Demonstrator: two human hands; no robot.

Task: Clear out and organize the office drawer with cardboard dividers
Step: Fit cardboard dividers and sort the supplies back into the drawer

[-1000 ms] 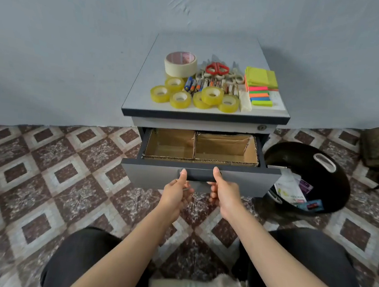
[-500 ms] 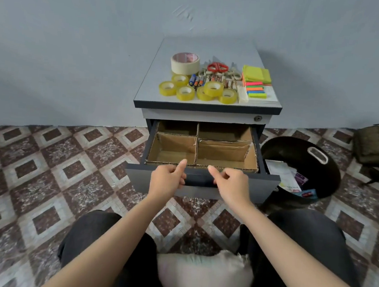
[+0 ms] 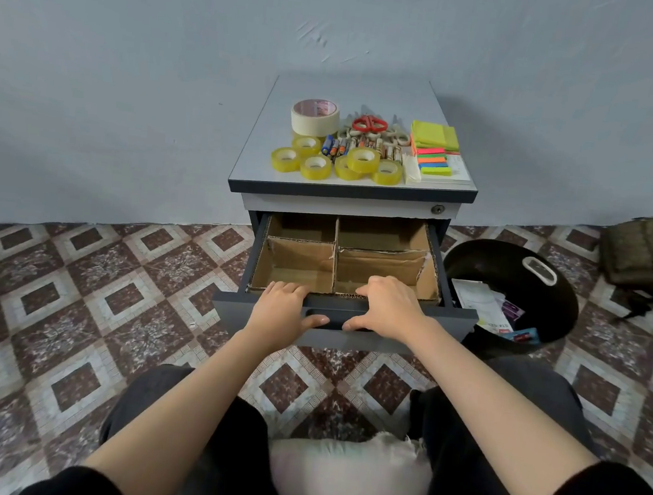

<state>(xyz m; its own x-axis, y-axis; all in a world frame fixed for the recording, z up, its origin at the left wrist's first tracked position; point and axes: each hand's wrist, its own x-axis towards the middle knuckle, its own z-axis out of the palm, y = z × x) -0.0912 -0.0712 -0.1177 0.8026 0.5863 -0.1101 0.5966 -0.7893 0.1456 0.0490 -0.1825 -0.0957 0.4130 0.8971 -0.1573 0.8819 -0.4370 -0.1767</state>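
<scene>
Below the cabinet top [image 3: 356, 90], drawer [image 3: 434, 329] standing open, dividers [image 3: 334, 264] forming four compartments, left hand [image 3: 283, 309] and right hand [image 3: 391, 307] gripping its front edge, fingers curled over the rim, thumbs on the front panel.

Left hand [image 3: 285, 308], right hand [image 3: 388, 310], palms down, fingers curled
</scene>
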